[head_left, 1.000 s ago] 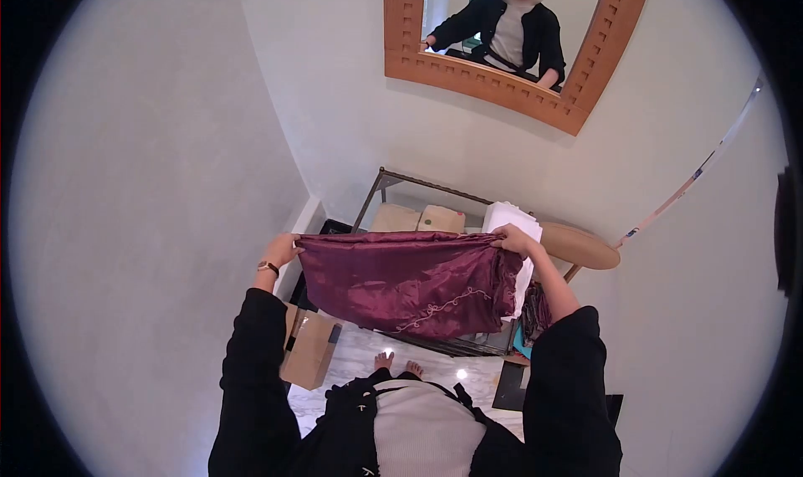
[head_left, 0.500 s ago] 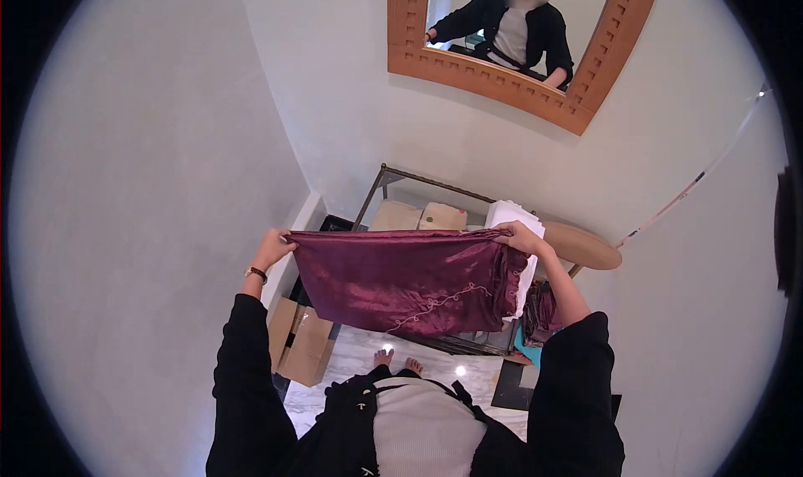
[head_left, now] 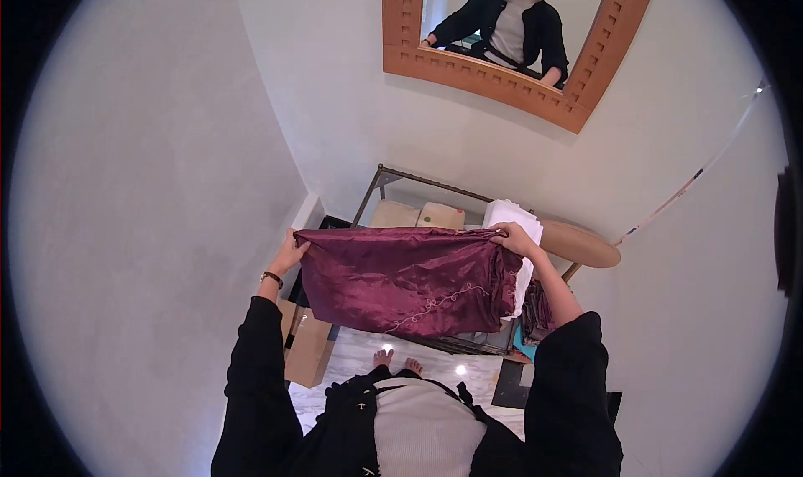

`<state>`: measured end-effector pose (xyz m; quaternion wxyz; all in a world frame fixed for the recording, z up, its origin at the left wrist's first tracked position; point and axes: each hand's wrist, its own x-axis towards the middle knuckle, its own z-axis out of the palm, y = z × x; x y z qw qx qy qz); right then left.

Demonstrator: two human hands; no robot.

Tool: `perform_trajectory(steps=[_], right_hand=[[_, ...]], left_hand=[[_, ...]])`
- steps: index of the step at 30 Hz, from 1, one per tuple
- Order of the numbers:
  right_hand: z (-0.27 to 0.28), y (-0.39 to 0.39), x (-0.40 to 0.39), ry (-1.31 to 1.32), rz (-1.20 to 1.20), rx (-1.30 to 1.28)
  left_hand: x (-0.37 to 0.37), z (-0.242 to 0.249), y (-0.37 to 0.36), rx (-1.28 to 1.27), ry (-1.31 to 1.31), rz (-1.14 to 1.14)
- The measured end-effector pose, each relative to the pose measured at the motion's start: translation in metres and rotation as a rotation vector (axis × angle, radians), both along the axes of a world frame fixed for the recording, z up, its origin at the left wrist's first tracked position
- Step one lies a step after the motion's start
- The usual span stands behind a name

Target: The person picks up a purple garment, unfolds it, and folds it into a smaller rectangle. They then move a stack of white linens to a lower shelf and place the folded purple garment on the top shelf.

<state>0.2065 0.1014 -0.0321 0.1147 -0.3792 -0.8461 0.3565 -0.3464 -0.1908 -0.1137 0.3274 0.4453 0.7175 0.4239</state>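
Observation:
A folded burgundy satin cloth (head_left: pixel 401 280) with a pale embroidered vine line hangs between my two hands, its top edge roughly level. My left hand (head_left: pixel 288 249) pinches the upper left corner, thumb on the near side. My right hand (head_left: pixel 514 239) grips the upper right part, where the folds bunch together. The cloth hides much of the glass-and-metal table behind it. Just behind my right hand lies a stack of white sheets (head_left: pixel 512 214), partly covered by the cloth.
The metal-framed table (head_left: pixel 435 181) stands against the wall, with beige packages (head_left: pixel 442 216) on it. A cardboard box (head_left: pixel 309 351) is at lower left. To the right are a tan oval board (head_left: pixel 581 244) and dark folded fabric (head_left: pixel 539 310). A wood-framed mirror (head_left: pixel 481 84) hangs above.
My left hand has shifted a little to the right with its corner of the cloth, so the top edge looks slacker. My right hand has barely moved.

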Motion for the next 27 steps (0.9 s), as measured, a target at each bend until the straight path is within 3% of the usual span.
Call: perform_trajectory(steps=[2, 5, 8, 9, 11, 12, 13, 16, 19, 23, 26, 27], right_hand=[[0.001, 0.000, -0.001, 0.018, -0.013, -0.060], [-0.009, 0.006, 0.002, 0.032, -0.028, 0.001], [-0.009, 0.002, 0.003, 0.002, -0.085, 0.025], [-0.014, 0.003, 0.004, 0.009, -0.089, 0.028], [-0.028, 0.007, 0.006, 0.023, -0.094, 0.035], [-0.029, 0.007, 0.006, 0.037, -0.095, 0.050], [-0.029, 0.005, 0.006, 0.049, -0.098, 0.062], [-0.027, 0.003, 0.007, 0.026, -0.127, 0.049], [-0.026, 0.005, 0.009, 0.005, -0.134, 0.044], [-0.024, 0.008, 0.006, -0.015, -0.124, 0.030], [-0.027, 0.015, 0.007, -0.058, -0.103, -0.008], [-0.026, 0.017, 0.008, -0.066, -0.088, -0.023]], left_hand=[[-0.019, -0.037, 0.008, 0.210, 0.191, -0.069], [0.020, 0.019, 0.005, 0.151, -0.168, 0.152], [0.044, 0.026, 0.002, 0.069, -0.348, 0.386], [0.041, 0.000, 0.000, 0.101, -0.365, 0.313], [0.017, -0.079, -0.006, -0.195, -0.320, 0.236], [0.040, -0.057, -0.017, -0.221, -0.427, 0.162], [0.050, -0.061, -0.024, -0.369, -0.347, 0.217], [0.055, -0.069, -0.039, -0.468, -0.650, 0.135], [0.050, -0.072, -0.048, -0.401, -0.660, 0.208], [0.029, -0.098, -0.048, -0.129, -0.755, 0.351], [0.065, -0.021, -0.050, -0.058, -0.715, 0.331], [0.061, -0.014, -0.049, -0.039, -0.737, 0.237]])
